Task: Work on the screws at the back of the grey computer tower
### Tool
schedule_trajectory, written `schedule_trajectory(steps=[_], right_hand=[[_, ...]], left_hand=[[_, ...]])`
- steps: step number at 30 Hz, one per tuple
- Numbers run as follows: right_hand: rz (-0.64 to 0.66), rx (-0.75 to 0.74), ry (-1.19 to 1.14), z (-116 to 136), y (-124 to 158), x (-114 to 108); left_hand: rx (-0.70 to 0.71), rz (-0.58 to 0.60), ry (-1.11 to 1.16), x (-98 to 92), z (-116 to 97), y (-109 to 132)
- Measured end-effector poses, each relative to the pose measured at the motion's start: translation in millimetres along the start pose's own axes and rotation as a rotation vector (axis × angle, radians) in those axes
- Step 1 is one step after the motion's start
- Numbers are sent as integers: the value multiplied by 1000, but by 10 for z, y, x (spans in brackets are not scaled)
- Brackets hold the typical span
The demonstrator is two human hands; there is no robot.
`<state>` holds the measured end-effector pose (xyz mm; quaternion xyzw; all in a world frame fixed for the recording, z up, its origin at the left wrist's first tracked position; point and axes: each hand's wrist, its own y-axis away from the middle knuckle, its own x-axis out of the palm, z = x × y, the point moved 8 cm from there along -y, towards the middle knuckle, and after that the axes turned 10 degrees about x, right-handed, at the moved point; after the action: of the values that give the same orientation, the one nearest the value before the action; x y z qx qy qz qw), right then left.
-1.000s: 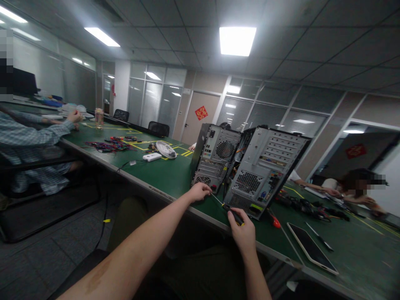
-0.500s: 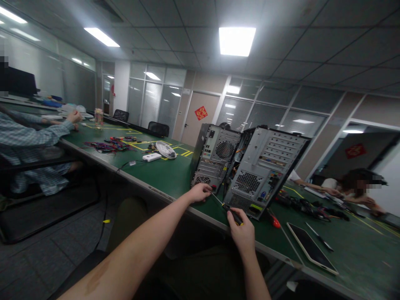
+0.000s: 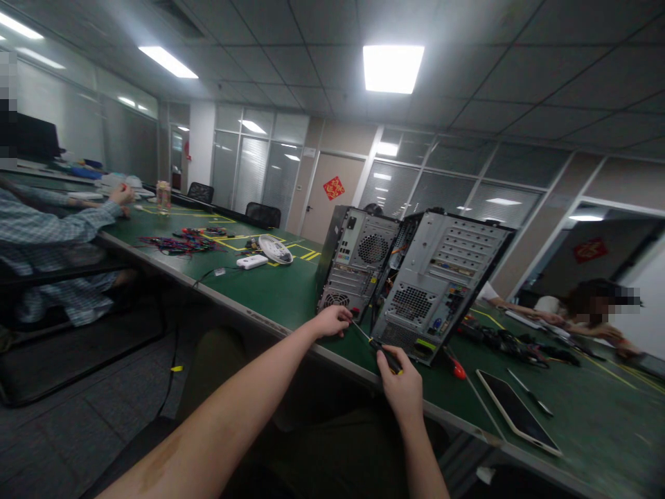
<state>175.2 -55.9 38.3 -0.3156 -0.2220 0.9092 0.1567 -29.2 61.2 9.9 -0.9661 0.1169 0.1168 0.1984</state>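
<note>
My right hand (image 3: 404, 383) is wrapped round the dark handle of a screwdriver (image 3: 388, 358) with yellow parts. Its thin shaft slants up and left to the fingertips of my left hand (image 3: 334, 321). Those fingers are pinched together by the shaft's tip, low at the back of the left computer case (image 3: 358, 253); what lies between them is too small to make out. Close on the right stands a second computer case (image 3: 439, 277), tilted in the view, its rear panel with vents and ports facing me.
On the green table (image 3: 280, 294) lie a phone (image 3: 518, 410), a knife-like tool (image 3: 530, 392), a red-ended object (image 3: 458, 369) and black cables (image 3: 519, 345). Leftward are a white basket (image 3: 275, 249), a white adapter (image 3: 252, 262) and coloured wires (image 3: 181, 242). People sit at both sides.
Hardly anything differs. Both hands and the screwdriver hold the same place at the left case; the whole view has shifted very slightly.
</note>
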Motion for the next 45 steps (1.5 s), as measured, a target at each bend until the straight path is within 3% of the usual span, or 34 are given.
schedule_trajectory(steps=[27,45], right_hand=[[-23,-2,56,47,24,-16],[-32,-1,152,67,26,3]], left_hand=[[9,8,-70,-5,-108,53],[28,32,-68,12,-4,-7]])
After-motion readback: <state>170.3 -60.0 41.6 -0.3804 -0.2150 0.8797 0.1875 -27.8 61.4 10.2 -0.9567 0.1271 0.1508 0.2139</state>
